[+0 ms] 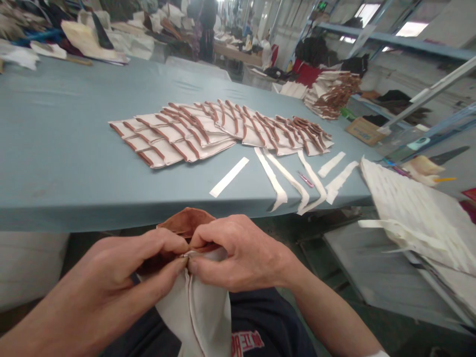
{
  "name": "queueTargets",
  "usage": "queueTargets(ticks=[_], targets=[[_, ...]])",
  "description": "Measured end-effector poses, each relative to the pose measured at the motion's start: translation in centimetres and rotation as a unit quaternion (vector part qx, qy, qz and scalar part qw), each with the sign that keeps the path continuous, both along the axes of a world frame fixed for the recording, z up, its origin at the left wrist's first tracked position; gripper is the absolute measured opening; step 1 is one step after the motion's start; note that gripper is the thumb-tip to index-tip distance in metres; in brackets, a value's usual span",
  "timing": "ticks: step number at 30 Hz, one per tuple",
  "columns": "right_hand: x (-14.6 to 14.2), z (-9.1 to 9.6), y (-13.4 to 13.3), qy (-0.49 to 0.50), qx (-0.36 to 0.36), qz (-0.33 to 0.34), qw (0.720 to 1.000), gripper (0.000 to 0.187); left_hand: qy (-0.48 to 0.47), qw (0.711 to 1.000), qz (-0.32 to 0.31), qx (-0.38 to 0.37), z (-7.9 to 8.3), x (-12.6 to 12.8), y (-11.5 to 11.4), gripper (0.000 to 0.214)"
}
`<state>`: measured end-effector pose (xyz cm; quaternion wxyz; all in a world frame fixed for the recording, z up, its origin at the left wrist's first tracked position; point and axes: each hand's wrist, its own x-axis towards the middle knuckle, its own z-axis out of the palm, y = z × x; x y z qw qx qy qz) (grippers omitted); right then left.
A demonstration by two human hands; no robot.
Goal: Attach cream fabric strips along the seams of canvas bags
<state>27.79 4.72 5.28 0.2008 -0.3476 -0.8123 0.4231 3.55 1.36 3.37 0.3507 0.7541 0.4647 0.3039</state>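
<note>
A cream fabric piece [208, 302] with brown fabric showing at its top hangs over my lap, a seam running down its middle. My left hand [148, 263] pinches the top edge at that seam between thumb and finger. Close against it, my right hand [234, 253] pinches the same edge from the other side. The fingertips of both hands nearly meet, and the spot between them is partly covered. Beyond the hands, a long overlapping row of cream fabric pieces with brown edges [174, 131] lies on the blue-grey table [67, 163].
Cream strips [229, 177] and a small pink tool [305, 179] lie near the table's front edge. A pile of brown-and-cream pieces [330, 91] and a cardboard box [364, 131] stand at the far right. A board holding white strips [420, 218] is to my right.
</note>
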Motion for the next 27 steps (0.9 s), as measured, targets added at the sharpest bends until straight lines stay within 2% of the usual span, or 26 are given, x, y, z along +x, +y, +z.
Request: queueTargets(ticks=[6, 11, 15, 18, 21, 24, 27], targets=[[-0.6, -0.4, -0.1, 0.0, 0.033, -0.046, 0.998, 0.01, 0.074, 0.985, 0.003, 0.154, -0.6, 0.7, 0.1, 0.016], [-0.1, -1.7, -0.1, 0.094, -0.029, -0.06, 0.993, 0.01, 0.098, 0.97, -0.029, 0.222, -0.9, 0.9, -0.3, 0.022], [-0.1, -3.0, -0.1, 0.173, -0.141, -0.059, 0.973, 0.013, 0.061, 0.97, -0.043, 0.232, -1.1, 1.1, -1.1, 0.035], [-0.2, -3.8, -0.1, 0.224, -0.24, -0.051, 0.943, 0.014, 0.058, 0.97, -0.032, 0.236, -1.8, 1.1, -1.5, 0.049], [-0.3, -4.2, -0.2, 0.25, -0.312, -0.046, 0.915, 0.019, 0.066, 0.974, -0.047, 0.212, -2.7, 0.7, -1.7, 0.054], [-0.2, -4.2, 0.0, 0.266, -0.357, -0.039, 0.895, 0.023, 0.088, 0.977, -0.056, 0.187, -3.4, 0.3, -1.7, 0.05], [-0.2, -3.9, 0.4, 0.259, -0.356, -0.035, 0.897, 0.023, 0.088, 0.977, -0.063, 0.181, -3.9, 0.0, -1.5, 0.051]])
